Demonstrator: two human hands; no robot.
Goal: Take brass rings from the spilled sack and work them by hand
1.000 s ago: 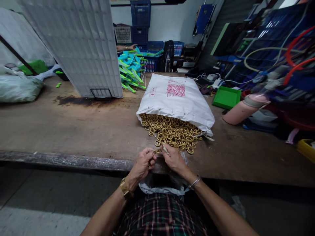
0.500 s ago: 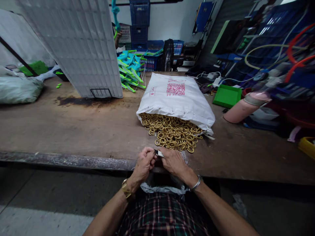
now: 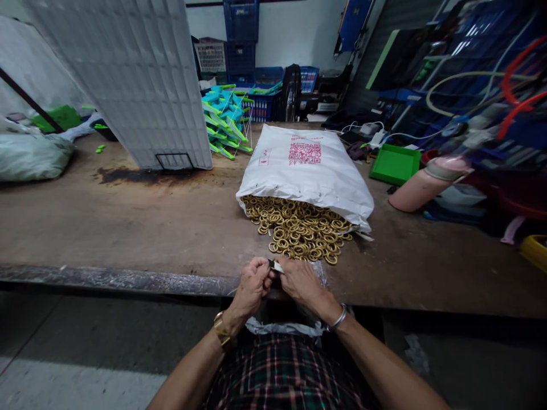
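Observation:
At the table's front edge my right hand is closed around a small white tool with a black end; its exact kind I cannot make out. My left hand meets it from the other side, fingers pinched together near the black end. Whatever lies between those left fingers is hidden. Just beyond both hands spreads a heap of brass-coloured rings, spilling from the mouth of a white sack printed in red.
A tall white ribbed panel stands on the table at left. Behind it are turquoise and green frames. To the right sit a green tray, a pink bottle and coiled hoses. A plastic bag lies far left.
Behind the panel, another person's hand with a turquoise piece has gone out of view. My hands keep almost the same pose at the table edge.

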